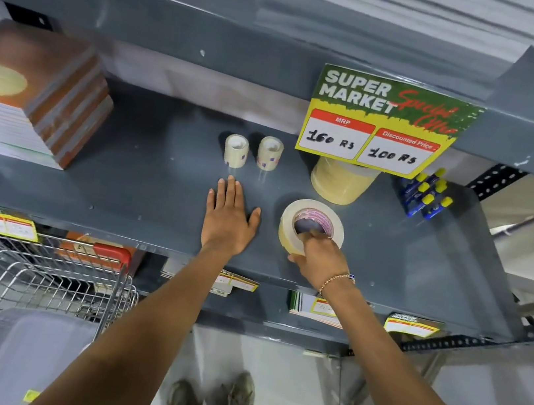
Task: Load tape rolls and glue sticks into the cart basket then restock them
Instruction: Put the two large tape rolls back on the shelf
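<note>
On the grey shelf (143, 184) my right hand (319, 258) grips a wide clear tape roll (290, 219), fingers hooked into its pink core and thumb on the outer side. My left hand (228, 221) lies flat and empty on the shelf, fingers spread, just in front of two small clear tape rolls (236, 150) (270, 152) that stand upright. A stack of wide yellowish tape rolls (341, 182) stands behind the held roll. Several blue glue sticks with yellow caps (428, 193) stand at the right of the shelf. The wire cart basket (18, 283) is at lower left.
A stack of notebooks (30, 104) fills the shelf's left end. A green and yellow price sign (385, 123) hangs from the shelf above, over the tape stack. A grey plastic tub (17, 355) sits in the cart. Lower shelves with price tags lie below.
</note>
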The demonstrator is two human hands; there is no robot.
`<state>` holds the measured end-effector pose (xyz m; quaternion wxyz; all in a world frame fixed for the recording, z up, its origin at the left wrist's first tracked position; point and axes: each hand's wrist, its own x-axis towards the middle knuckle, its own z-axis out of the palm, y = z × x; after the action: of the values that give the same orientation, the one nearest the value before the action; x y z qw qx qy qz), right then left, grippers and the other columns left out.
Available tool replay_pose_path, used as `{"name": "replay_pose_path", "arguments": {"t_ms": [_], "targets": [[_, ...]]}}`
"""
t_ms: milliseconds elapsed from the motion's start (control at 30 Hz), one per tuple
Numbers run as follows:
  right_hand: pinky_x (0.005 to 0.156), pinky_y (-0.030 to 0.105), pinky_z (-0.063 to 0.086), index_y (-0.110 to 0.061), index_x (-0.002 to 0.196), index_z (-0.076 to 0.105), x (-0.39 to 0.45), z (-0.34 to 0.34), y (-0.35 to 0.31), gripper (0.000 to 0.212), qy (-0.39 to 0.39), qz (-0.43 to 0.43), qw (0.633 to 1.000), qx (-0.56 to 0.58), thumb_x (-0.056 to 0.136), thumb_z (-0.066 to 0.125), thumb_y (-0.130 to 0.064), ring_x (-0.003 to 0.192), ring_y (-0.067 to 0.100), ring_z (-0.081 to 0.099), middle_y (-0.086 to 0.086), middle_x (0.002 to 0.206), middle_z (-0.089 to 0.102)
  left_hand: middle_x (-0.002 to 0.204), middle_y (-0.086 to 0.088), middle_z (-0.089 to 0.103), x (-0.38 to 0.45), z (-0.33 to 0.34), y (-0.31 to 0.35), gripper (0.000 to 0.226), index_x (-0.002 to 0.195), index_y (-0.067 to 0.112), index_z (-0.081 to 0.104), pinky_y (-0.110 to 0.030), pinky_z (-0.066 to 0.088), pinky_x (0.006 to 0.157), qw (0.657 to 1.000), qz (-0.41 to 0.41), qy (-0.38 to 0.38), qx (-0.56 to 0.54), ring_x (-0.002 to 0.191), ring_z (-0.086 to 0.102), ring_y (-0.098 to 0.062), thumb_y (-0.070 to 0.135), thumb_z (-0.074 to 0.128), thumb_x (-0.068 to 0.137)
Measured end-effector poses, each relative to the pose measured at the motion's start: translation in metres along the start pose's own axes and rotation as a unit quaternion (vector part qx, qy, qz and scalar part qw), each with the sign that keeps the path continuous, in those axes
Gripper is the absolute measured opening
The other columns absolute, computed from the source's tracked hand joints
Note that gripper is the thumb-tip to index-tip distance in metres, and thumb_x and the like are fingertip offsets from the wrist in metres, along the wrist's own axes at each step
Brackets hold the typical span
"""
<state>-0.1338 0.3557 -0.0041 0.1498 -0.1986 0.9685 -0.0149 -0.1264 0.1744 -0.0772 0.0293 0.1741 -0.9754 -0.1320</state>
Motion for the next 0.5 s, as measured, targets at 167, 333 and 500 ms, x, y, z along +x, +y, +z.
{"name": "replay_pose_path", "arguments": {"t_ms": [167, 333, 500], "targets": [[0.095, 0.038, 0.048, -0.005, 0.125, 0.050, 0.0010, 0.0038, -0.0009, 0.042, -0.007, 0.002, 1.000, -0.008, 0.090, 0.060, -0.025, 0.116, 0.036, 0.054, 0.016, 0.130, 0.054, 0.160, -0.012, 0.005, 0.0000, 0.0000, -0.0006, 0.074, 0.149, 0.006, 0.003, -0.043, 0.003, 0.121, 1.000, 0.001, -0.001, -0.003, 0.148, 0.000, -0.028, 0.055, 0.013, 0.094], [0.097, 0.038, 0.047, -0.005, 0.127, 0.050, -0.0002, 0.0025, -0.0002, 0.042, -0.005, 0.009, 1.000, -0.022, 0.090, 0.060, -0.022, 0.120, 0.035, 0.051, 0.015, 0.132, 0.053, 0.160, -0.012, 0.005, -0.0009, -0.0013, 0.0001, 0.074, 0.149, 0.007, 0.003, -0.042, 0.003, 0.121, 1.000, 0.003, 0.001, -0.003, 0.148, 0.001, -0.028, 0.055, 0.014, 0.094], [0.098, 0.041, 0.047, -0.006, 0.127, 0.050, -0.0026, 0.0024, 0.0003, 0.043, -0.007, 0.018, 0.999, -0.027, 0.089, 0.062, -0.021, 0.121, 0.035, 0.051, 0.015, 0.132, 0.054, 0.160, -0.012, 0.002, -0.0011, -0.0010, 0.0002, 0.074, 0.149, 0.007, 0.000, -0.042, 0.002, 0.121, 1.000, 0.004, -0.009, 0.009, 0.148, -0.002, -0.028, 0.056, 0.011, 0.094]]}}
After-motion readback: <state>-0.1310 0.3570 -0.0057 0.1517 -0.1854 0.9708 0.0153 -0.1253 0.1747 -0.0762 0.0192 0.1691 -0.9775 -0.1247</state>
